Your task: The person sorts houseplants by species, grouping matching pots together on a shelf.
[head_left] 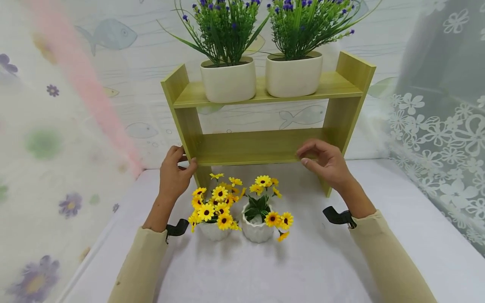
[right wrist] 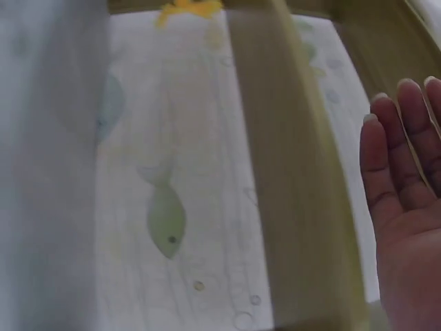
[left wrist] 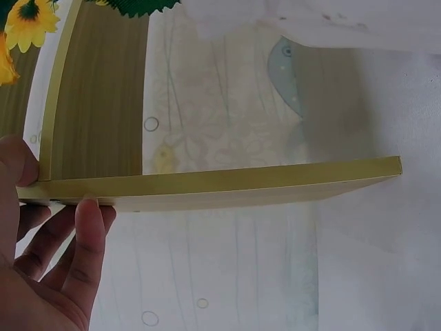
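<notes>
A wooden two-tier shelf stands at the back of the white table. My left hand grips its left side panel at the level of the lower board, thumb on the front edge and fingers round the outer face. In front of the lower board's right part is my right hand, holding nothing. In the right wrist view that hand's fingers extend beside the wooden boards, loosely straight.
Two white pots of purple flowers stand on the top board. Below, on the table, are two small white pots of yellow flowers, between the forearms. Patterned curtains hang around the table.
</notes>
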`<state>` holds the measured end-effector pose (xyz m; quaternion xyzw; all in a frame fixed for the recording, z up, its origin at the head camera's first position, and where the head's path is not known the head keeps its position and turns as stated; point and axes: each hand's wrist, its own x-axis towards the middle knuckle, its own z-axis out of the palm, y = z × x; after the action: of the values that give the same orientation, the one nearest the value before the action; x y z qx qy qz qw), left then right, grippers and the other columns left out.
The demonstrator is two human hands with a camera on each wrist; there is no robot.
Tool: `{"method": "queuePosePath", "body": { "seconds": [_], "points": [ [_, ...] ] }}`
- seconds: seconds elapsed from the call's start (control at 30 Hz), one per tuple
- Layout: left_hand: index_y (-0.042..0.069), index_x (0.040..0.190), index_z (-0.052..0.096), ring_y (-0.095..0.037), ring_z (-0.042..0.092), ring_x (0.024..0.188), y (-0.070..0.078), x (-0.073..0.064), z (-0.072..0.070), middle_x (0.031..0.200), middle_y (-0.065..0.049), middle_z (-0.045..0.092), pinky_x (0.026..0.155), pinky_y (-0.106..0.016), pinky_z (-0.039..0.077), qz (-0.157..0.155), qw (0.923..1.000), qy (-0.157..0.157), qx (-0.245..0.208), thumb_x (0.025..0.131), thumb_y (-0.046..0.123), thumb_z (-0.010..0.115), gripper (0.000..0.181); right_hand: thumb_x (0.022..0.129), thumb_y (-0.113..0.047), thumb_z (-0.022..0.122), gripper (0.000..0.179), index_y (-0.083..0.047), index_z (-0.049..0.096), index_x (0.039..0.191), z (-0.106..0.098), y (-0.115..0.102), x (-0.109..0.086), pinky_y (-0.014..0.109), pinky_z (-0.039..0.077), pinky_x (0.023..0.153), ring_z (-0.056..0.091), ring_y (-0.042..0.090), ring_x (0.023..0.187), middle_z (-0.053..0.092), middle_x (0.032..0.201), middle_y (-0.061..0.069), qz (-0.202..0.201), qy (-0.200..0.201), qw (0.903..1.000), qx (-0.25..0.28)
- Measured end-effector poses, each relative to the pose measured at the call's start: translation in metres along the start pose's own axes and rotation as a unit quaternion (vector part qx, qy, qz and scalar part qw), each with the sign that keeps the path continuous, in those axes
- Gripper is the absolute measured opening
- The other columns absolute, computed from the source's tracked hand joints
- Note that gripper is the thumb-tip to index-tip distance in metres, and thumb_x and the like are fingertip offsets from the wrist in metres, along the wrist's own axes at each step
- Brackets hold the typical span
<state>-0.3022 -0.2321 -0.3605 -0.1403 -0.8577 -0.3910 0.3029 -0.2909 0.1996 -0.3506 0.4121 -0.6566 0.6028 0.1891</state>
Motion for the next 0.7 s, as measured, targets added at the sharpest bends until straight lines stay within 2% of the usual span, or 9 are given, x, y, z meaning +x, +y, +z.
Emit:
{"method": "queuePosePath", "body": {
  "seconds": [0.13, 0.2, 0.37, 0.5, 0.7],
  "points": [
    [0.002, 0.143, 0.065, -0.034, 0.073, 0.113, 0.0, 0.0, 0.001, 0.118, -0.014, 0.06, 0.073, -0.016, 0.054, -0.002, 1.0, 0.0, 0.004, 0.102, 0.017, 0.065, 0.044, 0.089, 0.018, 0.06, 0.023, 0.009, 0.07, 0.107, 0.007, 0.006, -0.001, 0.025, 0.057, 0.092, 0.067, 0.02, 0.099, 0.069, 0.103, 0.019, 0.006, -0.039, 0.9982, -0.046],
    [0.002, 0.143, 0.065, -0.034, 0.073, 0.113, 0.0, 0.0, 0.001, 0.118, -0.014, 0.06, 0.074, -0.019, 0.055, -0.002, 1.0, 0.0, 0.005, 0.102, 0.018, 0.065, 0.044, 0.089, 0.018, 0.061, 0.022, 0.007, 0.07, 0.106, 0.009, 0.007, -0.001, 0.026, 0.057, 0.093, 0.067, 0.024, 0.099, 0.07, 0.103, 0.019, 0.004, -0.053, 0.9968, -0.06],
    [0.003, 0.142, 0.066, -0.034, 0.073, 0.113, -0.001, 0.0, 0.001, 0.117, -0.013, 0.059, 0.072, -0.012, 0.052, -0.004, 1.0, 0.002, 0.0, 0.102, 0.018, 0.065, 0.043, 0.093, 0.015, 0.062, 0.023, 0.001, 0.073, 0.107, 0.011, 0.002, -0.003, 0.029, 0.059, 0.093, 0.069, 0.023, 0.1, 0.071, 0.106, 0.017, 0.031, -0.115, 0.9912, -0.059],
    [0.003, 0.141, 0.066, -0.034, 0.072, 0.113, -0.002, 0.0, 0.0, 0.116, -0.014, 0.059, 0.071, -0.007, 0.049, -0.004, 1.0, 0.003, -0.004, 0.102, 0.018, 0.065, 0.042, 0.098, 0.008, 0.062, 0.021, -0.003, 0.074, 0.11, 0.015, 0.003, -0.005, 0.032, 0.06, 0.093, 0.071, 0.018, 0.102, 0.074, 0.109, 0.014, 0.085, -0.185, 0.9768, -0.066],
    [0.003, 0.141, 0.066, -0.034, 0.073, 0.113, 0.0, -0.001, 0.0, 0.117, -0.014, 0.059, 0.072, -0.006, 0.049, -0.004, 1.0, 0.001, -0.004, 0.101, 0.017, 0.066, 0.042, 0.103, -0.005, 0.063, 0.023, -0.004, 0.069, 0.125, 0.031, 0.02, -0.013, 0.045, 0.058, 0.101, 0.071, 0.025, 0.113, 0.073, 0.121, 0.008, 0.15, -0.271, 0.9448, -0.107]
  ]
}}
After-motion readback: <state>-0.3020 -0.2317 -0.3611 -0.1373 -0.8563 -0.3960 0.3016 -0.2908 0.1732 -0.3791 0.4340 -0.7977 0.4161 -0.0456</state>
